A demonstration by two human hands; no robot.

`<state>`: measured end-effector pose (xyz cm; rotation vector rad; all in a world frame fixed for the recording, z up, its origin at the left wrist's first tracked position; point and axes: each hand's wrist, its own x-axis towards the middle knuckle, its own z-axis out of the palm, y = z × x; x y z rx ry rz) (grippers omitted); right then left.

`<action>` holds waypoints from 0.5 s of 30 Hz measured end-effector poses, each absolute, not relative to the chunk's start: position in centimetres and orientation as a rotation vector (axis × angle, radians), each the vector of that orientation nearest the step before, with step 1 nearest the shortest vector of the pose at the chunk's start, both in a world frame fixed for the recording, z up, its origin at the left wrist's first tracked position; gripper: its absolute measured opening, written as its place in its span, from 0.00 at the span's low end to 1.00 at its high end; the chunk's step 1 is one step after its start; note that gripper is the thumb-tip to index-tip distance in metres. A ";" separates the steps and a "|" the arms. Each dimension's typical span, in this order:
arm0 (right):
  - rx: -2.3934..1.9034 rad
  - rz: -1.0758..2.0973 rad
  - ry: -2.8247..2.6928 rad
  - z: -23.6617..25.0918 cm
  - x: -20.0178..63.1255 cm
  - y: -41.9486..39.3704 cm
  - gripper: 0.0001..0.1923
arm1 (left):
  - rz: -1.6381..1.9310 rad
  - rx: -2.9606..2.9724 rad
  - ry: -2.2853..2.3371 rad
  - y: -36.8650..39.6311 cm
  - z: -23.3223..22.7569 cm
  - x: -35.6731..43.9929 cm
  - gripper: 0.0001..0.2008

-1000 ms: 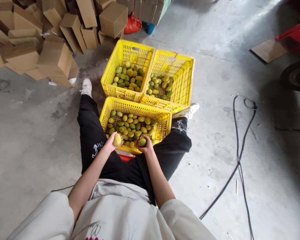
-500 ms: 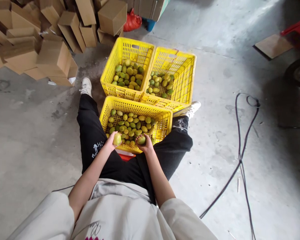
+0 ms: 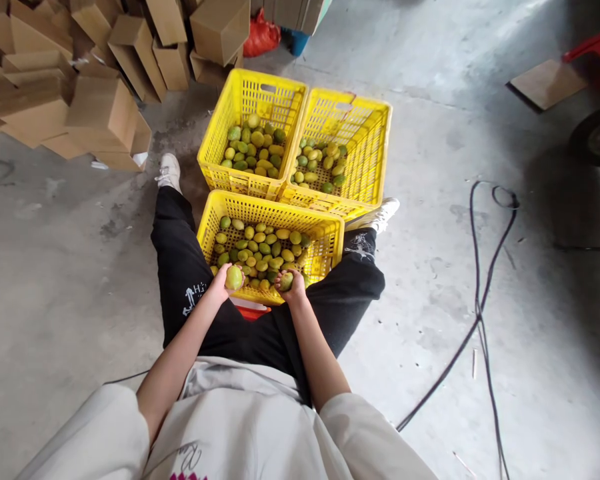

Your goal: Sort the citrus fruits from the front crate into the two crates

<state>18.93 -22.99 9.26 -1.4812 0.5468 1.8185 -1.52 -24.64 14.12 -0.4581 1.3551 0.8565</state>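
My left hand (image 3: 223, 285) is closed round a smooth yellow-green oval fruit (image 3: 234, 277), much like a small mango. In my right hand (image 3: 295, 288) is a darker green-yellow fruit (image 3: 285, 282) with a mottled surface, partly covered by the fingers. Both hands are over the near edge of a yellow plastic crate (image 3: 275, 205) between my legs. Several loose green and yellow fruits (image 3: 265, 248) lie across its bottom. The exact kind of fruit is unclear.
Beyond the near crate stand two more yellow crates, a left one (image 3: 215, 127) and a right one (image 3: 375, 157), both holding fruit. Cardboard boxes (image 3: 103, 113) are heaped at the upper left, near a red bag (image 3: 261, 37). A black cable (image 3: 473, 327) lies looped on the floor at right.
The fruit in my right hand has turned, and my fingers wrap it differently. My left hand keeps its fruit almost in place. The whole view has shifted slightly.
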 end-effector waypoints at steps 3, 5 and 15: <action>-1.544 1.748 0.492 9.1 18.9 -22.8 0.15 | 0.856 -0.468 1.356 -24.6 14.1 -1.5 0.16; -1.589 1.707 0.453 9.1 18.7 -22.7 0.17 | 0.857 -0.468 1.360 -24.6 14.2 -1.5 0.16; -1.744 1.544 0.240 8.5 17.9 -23.0 0.16 | 0.862 -0.444 1.394 -24.4 14.6 -1.2 0.19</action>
